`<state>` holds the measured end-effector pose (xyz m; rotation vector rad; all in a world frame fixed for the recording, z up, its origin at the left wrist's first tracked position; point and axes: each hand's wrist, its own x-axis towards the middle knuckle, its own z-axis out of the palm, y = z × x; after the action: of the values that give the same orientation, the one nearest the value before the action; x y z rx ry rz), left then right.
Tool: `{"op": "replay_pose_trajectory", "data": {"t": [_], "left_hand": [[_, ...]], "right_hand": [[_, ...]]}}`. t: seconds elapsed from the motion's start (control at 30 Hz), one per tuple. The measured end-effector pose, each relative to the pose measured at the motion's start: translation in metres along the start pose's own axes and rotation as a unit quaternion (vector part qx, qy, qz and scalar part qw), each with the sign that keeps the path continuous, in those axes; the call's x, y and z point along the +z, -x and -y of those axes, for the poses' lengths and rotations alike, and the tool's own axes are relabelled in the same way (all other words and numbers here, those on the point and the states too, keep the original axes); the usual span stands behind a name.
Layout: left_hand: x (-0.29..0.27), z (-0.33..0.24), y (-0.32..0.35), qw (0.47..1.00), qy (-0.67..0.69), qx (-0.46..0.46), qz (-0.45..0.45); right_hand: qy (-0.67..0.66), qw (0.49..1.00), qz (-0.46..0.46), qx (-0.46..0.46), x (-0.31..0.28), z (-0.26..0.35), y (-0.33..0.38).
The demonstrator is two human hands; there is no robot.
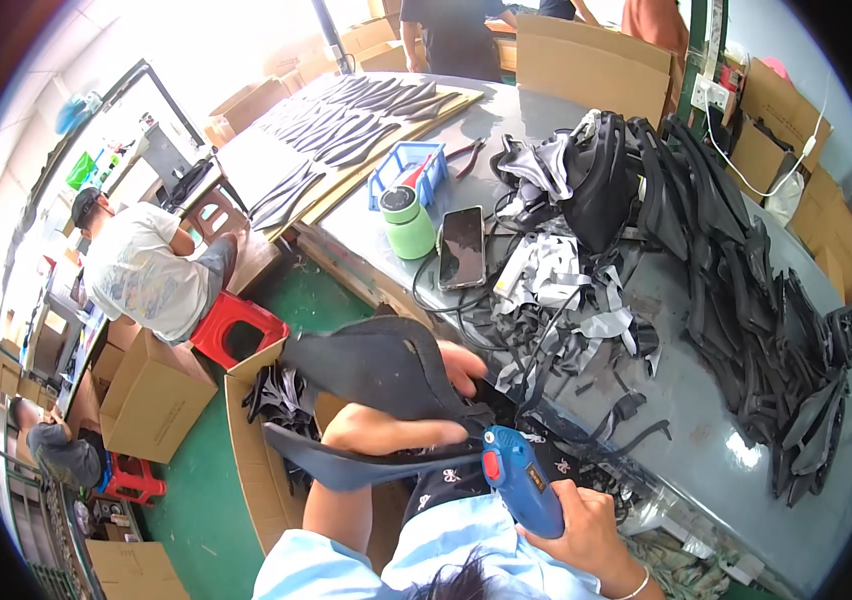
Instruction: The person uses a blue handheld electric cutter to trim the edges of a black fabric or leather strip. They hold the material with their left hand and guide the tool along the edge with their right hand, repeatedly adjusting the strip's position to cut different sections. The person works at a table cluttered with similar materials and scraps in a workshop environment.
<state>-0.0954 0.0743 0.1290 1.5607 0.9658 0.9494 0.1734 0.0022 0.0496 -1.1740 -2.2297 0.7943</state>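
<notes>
My right hand (pixel 586 530) is wrapped round a blue handheld power tool (pixel 528 485) with a red button. The tool's front end meets the narrow end of a dark curved padded piece (pixel 371 365), where its working tip is hidden. My left hand (pixel 381 430) grips this piece from between its broad upper part and a long, greyer lower part (pixel 346 470). Its index finger stretches toward the tool. Whether both parts are one piece I cannot tell. Skin shows behind the upper part, but I cannot make out whose or which body part it is.
On the grey table (pixel 636 300) lie black and grey strap scraps (pixel 546 275), a heap of black curved pieces (pixel 736 290), a phone (pixel 462 248), a green bottle (pixel 408 225) and a blue basket (pixel 406 165). An open carton (pixel 246 450) stands at my left. Someone sits on a red stool (pixel 236 330).
</notes>
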Motion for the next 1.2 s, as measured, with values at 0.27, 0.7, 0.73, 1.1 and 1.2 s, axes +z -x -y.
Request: {"op": "replay_pose_trajectory", "data": {"t": [0.27,0.7,0.73,1.1,1.2], "left_hand": [[0.051,0.028,0.009,0.877,0.319,0.097,-0.346],[0.036,0.021,0.005,0.862,0.304,0.075,-0.399],[0.036,0.02,0.005,0.867,0.3,0.074,-0.39],[0.039,0.027,0.001,0.917,0.224,0.111,-0.311],[0.038,0.022,0.003,0.904,0.206,0.124,-0.353]], "right_hand": [[0.012,1.0,-0.006,-0.013,-0.003,0.002,-0.004],[0.04,0.999,0.004,0.006,-0.011,-0.008,0.006],[0.043,0.999,0.009,0.004,-0.011,-0.008,0.006],[0.008,1.0,-0.023,0.003,-0.004,-0.004,0.001],[0.011,1.0,-0.001,0.015,-0.004,-0.004,0.002]]}}
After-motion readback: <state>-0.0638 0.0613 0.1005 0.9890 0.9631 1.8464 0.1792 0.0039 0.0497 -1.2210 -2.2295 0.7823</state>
